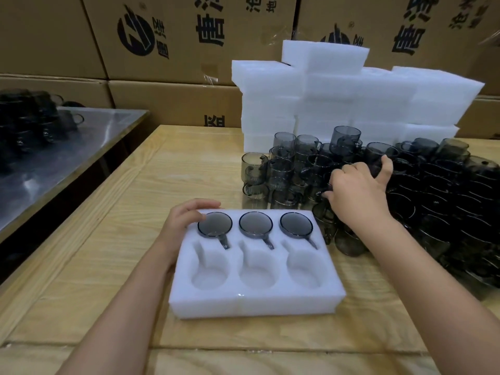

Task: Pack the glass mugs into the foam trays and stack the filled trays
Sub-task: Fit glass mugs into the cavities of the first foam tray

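A white foam tray (257,301) lies on the wooden table in front of me. Its far row holds three smoky glass mugs (255,224), handles pointing toward me; the near row's three pockets are bare. My left hand (186,221) rests on the tray's far left corner, fingers curled over the edge. My right hand (357,186) reaches into the heap of loose dark glass mugs (433,190) to the right, fingers curled among them and thumb against one mug (378,154). Whether it grips that mug is unclear.
Stacks of white foam trays (351,98) stand behind the mugs. Cardboard boxes (176,36) form a wall at the back. A steel table (67,147) with more dark mugs (29,112) sits to the left, across a gap.
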Motion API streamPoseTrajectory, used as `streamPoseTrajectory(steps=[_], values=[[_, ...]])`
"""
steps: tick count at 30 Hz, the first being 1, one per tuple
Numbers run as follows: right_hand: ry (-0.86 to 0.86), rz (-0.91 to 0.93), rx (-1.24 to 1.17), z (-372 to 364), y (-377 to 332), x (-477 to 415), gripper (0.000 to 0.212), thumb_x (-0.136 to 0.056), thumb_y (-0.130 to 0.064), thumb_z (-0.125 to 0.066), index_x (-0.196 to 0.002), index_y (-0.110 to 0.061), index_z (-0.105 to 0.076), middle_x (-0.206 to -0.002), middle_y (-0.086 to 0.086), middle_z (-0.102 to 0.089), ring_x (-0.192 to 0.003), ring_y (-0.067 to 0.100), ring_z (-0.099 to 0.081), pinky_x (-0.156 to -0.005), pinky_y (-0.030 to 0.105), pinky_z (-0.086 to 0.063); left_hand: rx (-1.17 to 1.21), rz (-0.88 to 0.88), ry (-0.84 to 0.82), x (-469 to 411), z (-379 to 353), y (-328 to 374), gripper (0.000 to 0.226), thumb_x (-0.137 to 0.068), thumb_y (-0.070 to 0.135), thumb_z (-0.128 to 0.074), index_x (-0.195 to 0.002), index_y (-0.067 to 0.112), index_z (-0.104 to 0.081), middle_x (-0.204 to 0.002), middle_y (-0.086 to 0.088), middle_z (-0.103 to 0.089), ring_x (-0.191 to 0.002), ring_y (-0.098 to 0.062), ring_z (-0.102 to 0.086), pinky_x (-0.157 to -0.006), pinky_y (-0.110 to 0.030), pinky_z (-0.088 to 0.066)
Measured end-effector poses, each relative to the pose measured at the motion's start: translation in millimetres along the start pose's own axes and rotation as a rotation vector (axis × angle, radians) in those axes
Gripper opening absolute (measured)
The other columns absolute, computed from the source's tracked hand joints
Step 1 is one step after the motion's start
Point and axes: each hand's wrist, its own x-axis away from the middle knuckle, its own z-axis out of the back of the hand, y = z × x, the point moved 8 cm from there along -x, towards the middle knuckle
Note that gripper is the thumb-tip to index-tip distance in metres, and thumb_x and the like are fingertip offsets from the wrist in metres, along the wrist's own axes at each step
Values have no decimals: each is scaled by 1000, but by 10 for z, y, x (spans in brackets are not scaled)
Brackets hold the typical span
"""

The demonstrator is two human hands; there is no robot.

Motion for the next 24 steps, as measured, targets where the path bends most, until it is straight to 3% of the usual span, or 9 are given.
streamPoseTrajectory(steps=[3,5,8,10,12,14,17,22,24], values=[[16,1,-199,109,-4,-20,22,-87,-39,-62,-86,-17,-65,-112,1,-54,-116,23,-45,-111,51,-3,-27,-3,19,-13,16,5,37,-58,7,-49,-89,0,-68,-84,-7,-70,-70,-19,-67,-56,-22,-52],[111,9,-455,311,12,67,24,-83,-35,-66,-70,-17,-58,-117,0,-51,-117,20,-44,-109,42,-13,-15,9,19,-15,6,-7,36,-57,6,-48,-87,-1,-66,-81,-7,-69,-66,-18,-66,-53,-21,-51],[149,37,-826,560,-16,331,30,-78,-28,-68,-60,-18,-47,-111,-8,-57,-98,9,-51,-83,25,-34,-12,25,18,-17,-2,-13,36,-56,7,-49,-86,-2,-66,-80,-7,-68,-65,-20,-66,-52,-22,-51],[67,14,-959,578,-92,528,29,-74,-36,-64,-58,-18,-48,-88,-11,-66,-74,6,-56,-62,22,-40,-7,30,18,-29,-4,-19,35,-56,7,-48,-86,-2,-65,-80,-8,-67,-65,-20,-65,-53,-22,-51],[6,-33,-956,520,-175,708,31,-71,-43,-60,-57,-17,-50,-63,-7,-62,-56,3,-51,-51,21,-39,2,37,24,-39,-3,-27,35,-56,6,-49,-86,-4,-63,-78,-12,-65,-64,-23,-63,-53,-21,-50],[-19,-68,-911,426,-244,846,36,-75,-46,-59,-57,-16,-53,-52,-5,-54,-52,6,-49,-49,25,-36,14,43,34,-41,2,-35,34,-55,6,-49,-85,-5,-62,-78,-15,-63,-64,-25,-61,-54,-22,-50],[-18,-51,-870,291,-342,984,37,-78,-51,-54,-60,-18,-54,-59,-8,-53,-63,11,-52,-59,29,-40,27,44,39,-29,-1,-34,32,-55,6,-49,-82,-5,-61,-74,-14,-63,-61,-23,-62,-53,-22,-50],[60,60,-709,240,-525,1092,32,-84,-45,-46,-71,-16,-39,-71,-8,-40,-75,16,-40,-63,28,-25,21,29,20,-19,-32,-17,28,-56,6,-49,-79,-4,-61,-67,-9,-66,-57,-20,-62,-51,-21,-50],[88,71,-625,255,-581,1114,31,-84,-46,-38,-78,-16,-38,-77,-4,-42,-78,21,-42,-68,31,-30,16,27,20,-24,-29,-18,27,-56,6,-49,-77,-3,-61,-67,-10,-66,-58,-20,-62,-52,-21,-50]])
